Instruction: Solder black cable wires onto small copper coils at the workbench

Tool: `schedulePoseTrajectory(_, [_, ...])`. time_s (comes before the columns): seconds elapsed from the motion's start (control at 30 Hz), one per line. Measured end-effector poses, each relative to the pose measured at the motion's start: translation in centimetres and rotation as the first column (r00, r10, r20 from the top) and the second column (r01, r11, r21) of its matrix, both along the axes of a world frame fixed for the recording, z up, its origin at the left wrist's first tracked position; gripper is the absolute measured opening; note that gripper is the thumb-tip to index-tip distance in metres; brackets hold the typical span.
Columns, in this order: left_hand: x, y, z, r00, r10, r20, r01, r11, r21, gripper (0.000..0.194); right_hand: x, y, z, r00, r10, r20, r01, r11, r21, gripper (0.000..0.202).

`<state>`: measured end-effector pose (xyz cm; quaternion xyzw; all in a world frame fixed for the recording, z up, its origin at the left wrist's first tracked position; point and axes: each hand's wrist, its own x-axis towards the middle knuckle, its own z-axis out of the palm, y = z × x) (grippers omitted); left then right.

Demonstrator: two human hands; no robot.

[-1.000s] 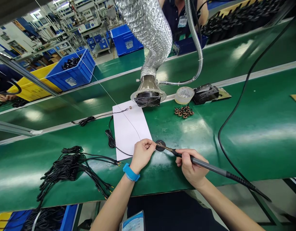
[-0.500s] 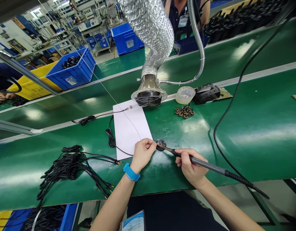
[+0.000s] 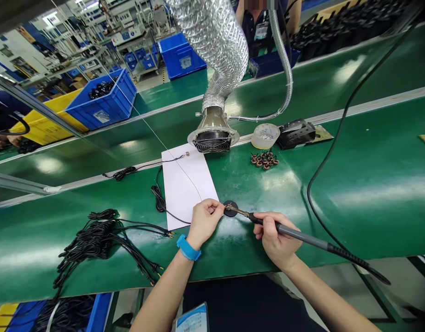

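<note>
My right hand grips a soldering iron like a pen; its tip rests on a small copper coil at a black round pad. My left hand, with a blue wristband, pinches a thin solder wire and holds its end at the same coil. The wire runs up and left across a white sheet of paper. A thin black cable lies beside the sheet and passes under my left hand.
A fume extractor hood on a silver hose hangs behind the sheet. A pile of copper coils, a tape roll and a black stand lie to its right. Bundled black cables lie left. Blue bins and a person stand beyond the belt.
Both hands stay almost still at the black pad. My right hand and the iron's handle have shifted slightly; the view wobbles a little.
</note>
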<state>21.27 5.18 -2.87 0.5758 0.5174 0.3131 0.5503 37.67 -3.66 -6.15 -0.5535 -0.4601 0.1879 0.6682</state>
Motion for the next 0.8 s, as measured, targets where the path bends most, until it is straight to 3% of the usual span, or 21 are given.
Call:
schedulePoseTrajectory(0.3, [-0.01, -0.02, 0.00, 1.000, 0.003, 0.016, -0.003, 1.000, 0.002, 0.016, 0.00, 0.08, 0.34, 0.997, 0.050, 0.053, -0.050, 0.999, -0.018, 0.015])
schedulePoseTrajectory(0.8, [-0.02, -0.03, -0.02, 1.000, 0.007, 0.019, -0.007, 1.000, 0.001, 0.017, -0.21, -0.01, 0.20, 0.996, -0.060, -0.065, 0.060, 0.998, -0.010, 0.016])
